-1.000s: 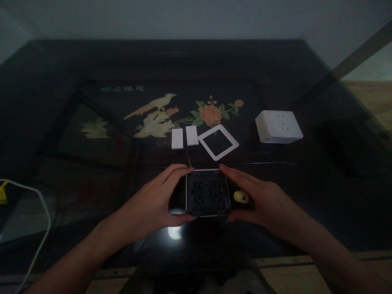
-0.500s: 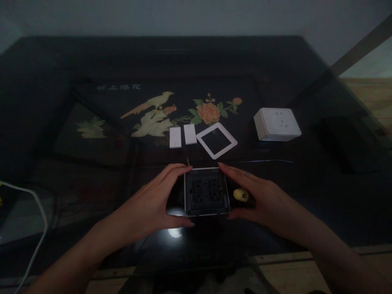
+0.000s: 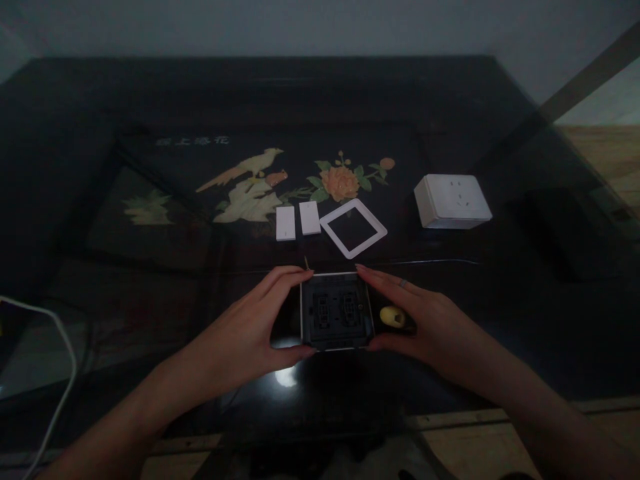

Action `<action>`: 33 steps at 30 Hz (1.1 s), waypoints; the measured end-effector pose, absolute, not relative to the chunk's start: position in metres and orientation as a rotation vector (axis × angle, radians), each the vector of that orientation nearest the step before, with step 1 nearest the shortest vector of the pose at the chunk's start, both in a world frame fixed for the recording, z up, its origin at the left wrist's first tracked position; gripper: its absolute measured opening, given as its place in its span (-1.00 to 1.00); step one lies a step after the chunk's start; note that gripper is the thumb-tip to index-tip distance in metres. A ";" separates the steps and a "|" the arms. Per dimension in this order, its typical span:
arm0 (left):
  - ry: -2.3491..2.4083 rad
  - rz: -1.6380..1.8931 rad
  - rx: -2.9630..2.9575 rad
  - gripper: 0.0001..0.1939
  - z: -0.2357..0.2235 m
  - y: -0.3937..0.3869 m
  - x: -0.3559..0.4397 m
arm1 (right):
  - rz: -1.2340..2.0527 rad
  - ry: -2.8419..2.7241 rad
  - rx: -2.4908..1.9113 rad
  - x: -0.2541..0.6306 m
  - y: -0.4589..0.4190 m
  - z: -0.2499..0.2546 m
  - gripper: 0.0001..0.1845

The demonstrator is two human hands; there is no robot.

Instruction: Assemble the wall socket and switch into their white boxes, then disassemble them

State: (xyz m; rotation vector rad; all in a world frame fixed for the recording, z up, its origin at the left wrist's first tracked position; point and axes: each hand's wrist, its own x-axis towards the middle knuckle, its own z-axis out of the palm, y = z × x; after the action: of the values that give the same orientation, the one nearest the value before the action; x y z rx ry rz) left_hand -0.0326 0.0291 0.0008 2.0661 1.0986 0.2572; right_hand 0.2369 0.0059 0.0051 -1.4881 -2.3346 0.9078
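Between my two hands is a wall switch base [image 3: 337, 311], dark inside with a thin white edge. My left hand [image 3: 260, 313] grips its left side, fingertips at the far corner and thumb at the near one. On the opposite side, my right hand [image 3: 415, 313] holds it the same way and wears a ring. A yellow screwdriver handle [image 3: 393, 317] shows beside the base, inside the curve of my right hand; a thin metal tip [image 3: 307, 263] pokes out past my left fingertips. Farther off lie two white rocker caps [image 3: 285, 223] and a white square frame [image 3: 327, 231].
A white socket box [image 3: 454, 201] stands on the right of the glossy dark table [image 3: 450, 360]. A bird-and-flower picture [image 3: 250, 200] decorates the tabletop. At the left, a white cable [image 3: 67, 340] runs over the near edge.
The view has shifted slightly. Both thumbs loosen a little from the base's near edge half a second ago, and now press against it again. The loose parts stay put.
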 end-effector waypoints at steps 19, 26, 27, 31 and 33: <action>1.102 0.232 2.055 -0.27 0.002 0.031 -0.031 | 0.896 -2.345 -1.497 0.238 0.004 0.004 -0.13; 1.078 0.239 2.083 -0.25 0.002 0.031 -0.031 | 0.862 -2.377 -1.471 0.239 0.005 0.003 -0.15; 1.072 0.243 2.090 -0.25 0.001 0.031 -0.031 | 0.855 -2.385 -1.471 0.239 0.006 0.003 -0.16; 1.059 0.245 2.116 -0.24 0.001 0.031 -0.032 | 0.827 -2.424 -1.461 0.240 0.008 0.002 -0.16; 1.067 0.237 2.128 -0.22 0.000 0.031 -0.032 | 0.810 -2.446 -1.443 0.241 0.009 0.001 -0.16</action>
State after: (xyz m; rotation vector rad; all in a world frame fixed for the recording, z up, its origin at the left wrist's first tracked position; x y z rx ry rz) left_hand -0.0317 0.0306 0.0001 2.1283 1.0673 0.2373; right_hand 0.2409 0.0086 0.0015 -1.4434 -2.4459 0.8104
